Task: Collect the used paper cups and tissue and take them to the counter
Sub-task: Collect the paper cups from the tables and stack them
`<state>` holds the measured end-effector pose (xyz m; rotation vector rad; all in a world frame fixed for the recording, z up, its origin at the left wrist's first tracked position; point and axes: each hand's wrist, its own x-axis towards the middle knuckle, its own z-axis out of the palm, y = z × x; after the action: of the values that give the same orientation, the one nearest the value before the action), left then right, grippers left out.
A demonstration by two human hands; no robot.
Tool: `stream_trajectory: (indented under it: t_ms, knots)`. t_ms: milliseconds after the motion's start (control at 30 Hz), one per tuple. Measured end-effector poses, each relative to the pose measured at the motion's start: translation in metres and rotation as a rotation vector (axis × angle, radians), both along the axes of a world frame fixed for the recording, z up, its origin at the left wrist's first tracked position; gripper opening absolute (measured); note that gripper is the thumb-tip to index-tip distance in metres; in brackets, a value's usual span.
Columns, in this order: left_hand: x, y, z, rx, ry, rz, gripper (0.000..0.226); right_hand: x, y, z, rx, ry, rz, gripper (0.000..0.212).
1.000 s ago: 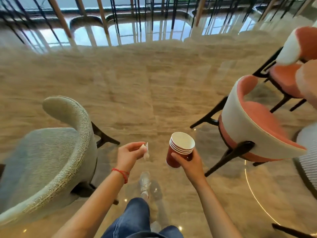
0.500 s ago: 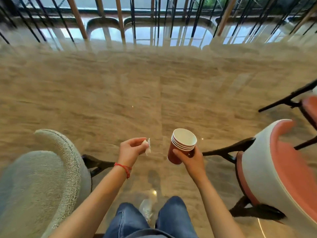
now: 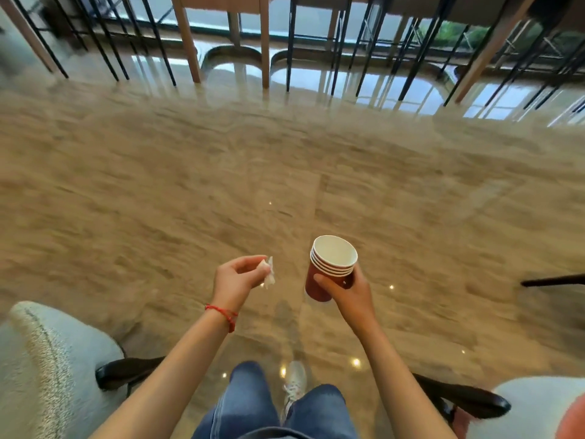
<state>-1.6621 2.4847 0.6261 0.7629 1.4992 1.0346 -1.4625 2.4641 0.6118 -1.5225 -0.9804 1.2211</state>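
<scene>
Right hand (image 3: 351,293) is wrapping its fingers round the cups (image 3: 329,270), a nested stack sitting upright with mouths up, and the left hand (image 3: 237,277) is pinching the tissue (image 3: 268,275) just beside it. So both things are already being carried mid-air over the floor (image 3: 190,185), between two chairs (image 3: 47,369). No worktop is showing anywhere, so can't tell which way it's lying from here

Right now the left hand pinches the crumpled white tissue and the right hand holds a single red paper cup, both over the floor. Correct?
Not quite. The head view shows the right hand holding a nested stack of red paper cups, several rims visible, not one. The rest stands: the left hand pinches the crumpled white tissue, both over the glossy beige floor.
</scene>
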Motion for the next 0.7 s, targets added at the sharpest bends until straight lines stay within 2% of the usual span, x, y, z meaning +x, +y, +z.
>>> stream_trajectory:
  t_ms: [300,700]
  knots:
    - [-0.013,0.123,-0.007,-0.013,-0.053,0.113,0.018,-0.012,0.147,-0.004,-0.024,0.001,0.114,0.052]
    - [-0.104,0.3,-0.008,0.022,-0.083,0.284,0.015,-0.101,0.36,0.003,0.021,-0.016,0.28,0.048]
